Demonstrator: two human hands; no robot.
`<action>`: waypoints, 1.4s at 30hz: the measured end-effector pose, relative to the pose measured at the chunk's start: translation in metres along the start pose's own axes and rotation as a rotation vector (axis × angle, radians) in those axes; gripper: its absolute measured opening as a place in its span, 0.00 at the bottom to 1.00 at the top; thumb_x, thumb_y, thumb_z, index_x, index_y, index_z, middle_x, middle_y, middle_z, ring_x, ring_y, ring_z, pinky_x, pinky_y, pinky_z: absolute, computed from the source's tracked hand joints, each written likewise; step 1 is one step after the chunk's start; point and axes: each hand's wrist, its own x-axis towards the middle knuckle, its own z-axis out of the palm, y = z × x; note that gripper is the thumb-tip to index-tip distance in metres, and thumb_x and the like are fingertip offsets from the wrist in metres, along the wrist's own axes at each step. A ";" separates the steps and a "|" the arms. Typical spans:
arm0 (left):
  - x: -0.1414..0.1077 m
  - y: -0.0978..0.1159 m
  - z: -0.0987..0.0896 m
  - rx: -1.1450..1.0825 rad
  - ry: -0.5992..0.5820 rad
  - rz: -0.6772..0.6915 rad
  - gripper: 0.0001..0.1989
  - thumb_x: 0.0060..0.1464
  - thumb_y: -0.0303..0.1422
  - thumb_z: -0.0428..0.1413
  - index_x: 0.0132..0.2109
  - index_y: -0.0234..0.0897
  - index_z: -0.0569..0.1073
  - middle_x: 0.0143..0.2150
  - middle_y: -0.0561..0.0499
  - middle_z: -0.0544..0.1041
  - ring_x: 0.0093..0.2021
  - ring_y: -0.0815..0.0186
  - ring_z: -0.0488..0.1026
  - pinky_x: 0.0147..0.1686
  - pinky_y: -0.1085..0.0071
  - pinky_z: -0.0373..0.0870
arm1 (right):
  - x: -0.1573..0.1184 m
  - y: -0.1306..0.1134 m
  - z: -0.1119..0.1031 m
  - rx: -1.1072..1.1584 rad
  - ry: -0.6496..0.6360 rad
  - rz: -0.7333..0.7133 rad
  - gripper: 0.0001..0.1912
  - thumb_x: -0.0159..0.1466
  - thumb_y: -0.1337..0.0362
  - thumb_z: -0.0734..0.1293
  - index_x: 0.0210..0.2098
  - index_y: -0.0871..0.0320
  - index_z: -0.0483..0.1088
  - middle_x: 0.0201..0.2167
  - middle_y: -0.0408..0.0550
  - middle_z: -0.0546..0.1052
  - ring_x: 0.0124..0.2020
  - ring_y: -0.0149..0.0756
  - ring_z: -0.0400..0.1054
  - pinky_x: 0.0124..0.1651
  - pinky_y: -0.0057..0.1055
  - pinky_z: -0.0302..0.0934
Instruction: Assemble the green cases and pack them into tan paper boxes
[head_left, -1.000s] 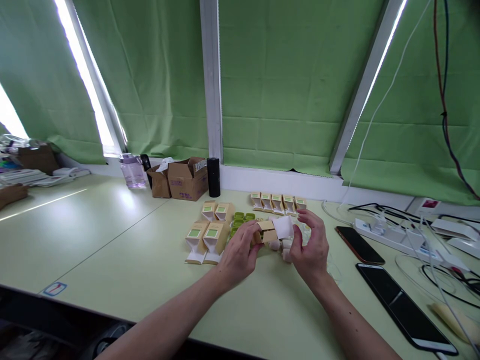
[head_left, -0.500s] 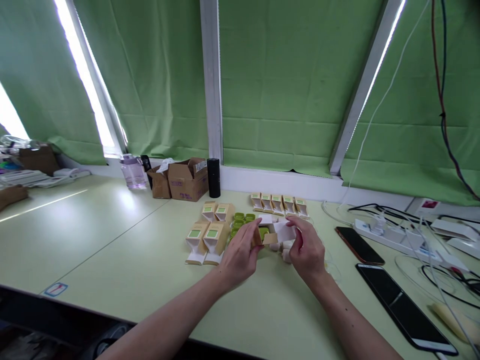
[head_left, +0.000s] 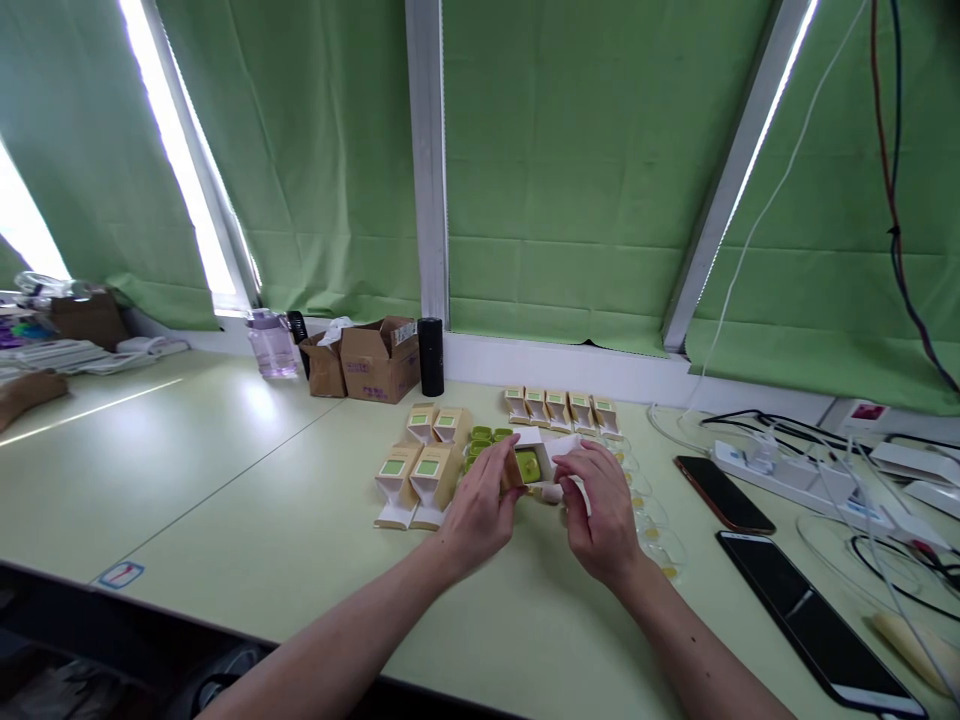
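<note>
My left hand (head_left: 480,505) is closed around the left side of a small cardboard box (head_left: 531,437) with white flaps turned up. Inside the box sits a green squarish item (head_left: 529,465). My right hand (head_left: 606,512) is at the box's right flap, its fingers bent and apart, the fingertips at the flap's edge. A pale rounded object (head_left: 553,493) lies just below the box, partly hidden by my right hand. Several green items (head_left: 481,434) stand behind my left hand. To the left are tan boxes (head_left: 437,462) with green labels and white flaps.
A row of similar boxes (head_left: 556,408) stands at the back. Clear round pieces with yellow spots (head_left: 652,530) lie right of my right hand. Further right are two phones (head_left: 724,494), a power strip (head_left: 787,480) and cables. Cartons (head_left: 379,362), a black cylinder (head_left: 430,357) and a jug (head_left: 271,345) stand back left.
My right hand has let go of the box's white flap and its fingers have bent downward beside it. The green item inside shows more fully. My left hand keeps its hold.
</note>
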 end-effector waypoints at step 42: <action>0.002 0.008 -0.002 0.226 0.013 0.200 0.34 0.66 0.23 0.51 0.75 0.42 0.53 0.64 0.38 0.74 0.66 0.52 0.71 0.64 0.52 0.74 | -0.009 -0.008 0.017 -0.089 -0.032 0.323 0.04 0.69 0.68 0.66 0.37 0.54 0.72 0.42 0.48 0.76 0.45 0.43 0.70 0.50 0.44 0.58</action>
